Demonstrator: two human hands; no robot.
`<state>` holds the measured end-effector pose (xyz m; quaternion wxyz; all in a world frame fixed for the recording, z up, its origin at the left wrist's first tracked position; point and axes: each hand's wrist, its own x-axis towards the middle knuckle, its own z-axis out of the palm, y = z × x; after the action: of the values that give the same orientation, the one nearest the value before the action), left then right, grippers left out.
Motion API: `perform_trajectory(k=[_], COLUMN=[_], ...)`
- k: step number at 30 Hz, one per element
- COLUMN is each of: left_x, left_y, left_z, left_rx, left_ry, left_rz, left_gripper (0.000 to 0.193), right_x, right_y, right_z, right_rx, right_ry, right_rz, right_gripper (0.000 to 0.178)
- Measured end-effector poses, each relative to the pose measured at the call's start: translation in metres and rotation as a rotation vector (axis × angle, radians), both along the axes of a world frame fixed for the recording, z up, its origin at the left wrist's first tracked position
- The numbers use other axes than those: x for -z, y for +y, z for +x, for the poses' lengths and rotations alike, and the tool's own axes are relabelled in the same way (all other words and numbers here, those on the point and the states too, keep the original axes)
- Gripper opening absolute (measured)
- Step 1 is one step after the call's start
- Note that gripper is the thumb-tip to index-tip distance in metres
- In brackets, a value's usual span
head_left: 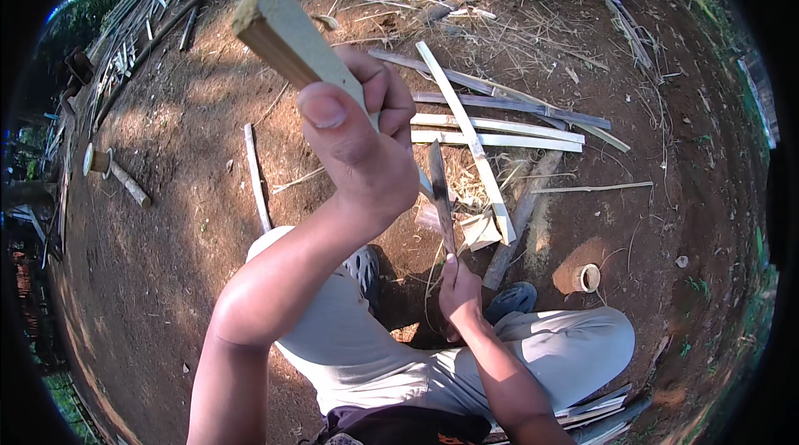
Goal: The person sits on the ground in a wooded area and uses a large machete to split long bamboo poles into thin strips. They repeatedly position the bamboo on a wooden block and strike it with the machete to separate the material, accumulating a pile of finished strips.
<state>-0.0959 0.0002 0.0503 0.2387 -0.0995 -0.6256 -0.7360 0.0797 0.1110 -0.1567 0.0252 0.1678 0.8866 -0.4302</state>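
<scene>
My left hand is raised close to the view, its thumb and fingers wrapped round a split bamboo strip. The strip's cut end points up and to the left, and its other end runs down behind the hand toward the blade. Lower and to the right, my right hand grips a machete with its dark blade pointing up. I cannot tell whether the blade touches the strip. Just right of the machete, a short pale piece of bamboo lies among shavings.
Several split bamboo strips lie crossed ahead on brown soil. A round pole lies by my right foot, near a short bamboo section. More strips lie at lower right. A short stick rests at left; bamboo piles line the far edge.
</scene>
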Motion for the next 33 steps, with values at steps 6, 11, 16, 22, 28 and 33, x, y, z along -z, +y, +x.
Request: perform_trajectory(k=[6,11,16,22,28,33], left_x=[-0.003,0.004,0.004,0.007,-0.003,0.005], left_y=[0.01,-0.01,-0.002,-0.01,0.013,-0.007], left_z=[0.008,0.004,-0.001,-0.002,0.003,-0.003], left_rx=[0.021,0.021,0.095,0.037,0.014,0.065], left_ry=[-0.007,-0.022,-0.008,-0.015,-0.011,0.006], left_rz=[0.034,0.042,0.093,0.039,0.024,0.045], left_gripper=[0.089,0.088,0.087,0.088,0.09,0.089], right_x=[-0.005,0.009,0.009,-0.026,0.029,-0.018], right_y=[0.002,0.002,0.003,0.006,0.001,0.004], right_z=[0.017,0.007,0.021,-0.001,0.013,0.007], right_rx=[0.055,0.026,0.065,-0.051,0.052,0.0], right_ry=[0.243,0.088,0.212,0.157,-0.05,0.166], right_rz=[-0.226,-0.086,-0.153,-0.024,0.002,-0.165], right_gripper=[0.028,0.045,0.036,0.029,0.026,0.026])
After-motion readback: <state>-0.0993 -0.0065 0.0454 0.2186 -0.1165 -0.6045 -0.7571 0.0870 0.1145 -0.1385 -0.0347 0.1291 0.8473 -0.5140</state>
